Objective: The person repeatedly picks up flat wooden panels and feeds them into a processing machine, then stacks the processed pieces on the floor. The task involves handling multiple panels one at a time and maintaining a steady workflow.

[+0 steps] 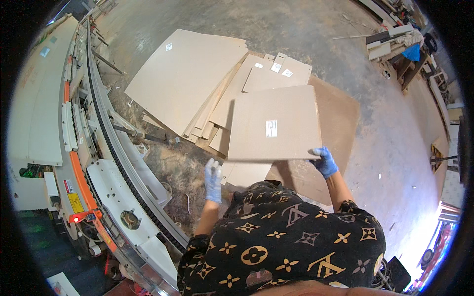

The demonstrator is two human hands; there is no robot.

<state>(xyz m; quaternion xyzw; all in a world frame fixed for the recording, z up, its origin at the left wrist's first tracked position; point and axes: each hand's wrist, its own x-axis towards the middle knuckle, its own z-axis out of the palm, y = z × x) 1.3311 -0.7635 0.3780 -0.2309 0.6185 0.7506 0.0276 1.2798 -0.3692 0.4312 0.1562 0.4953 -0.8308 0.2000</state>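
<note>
A square beige board [276, 113] with a white label hangs tilted in front of me, above a stack of boards. My right hand [326, 162], in a blue work glove, grips its near right corner, with the thumb over the top face. My left hand [213, 181], in a pale blue-grey glove, is raised just beyond the board's near left corner. Its fingers point up and stretched out, apart from the board, and hold nothing. Under the board lie smaller labelled panels [291, 66], a large labelled panel [187, 79] and a brown sheet [340, 108].
Along my left runs a long machine [106, 197] with a curved-looking black track, orange strips and a lit red lamp [76, 219]. A support leg [143, 134] juts from it toward the boards. Scrap pieces and a blue cloth [411, 52] are piled at the far right on the concrete floor.
</note>
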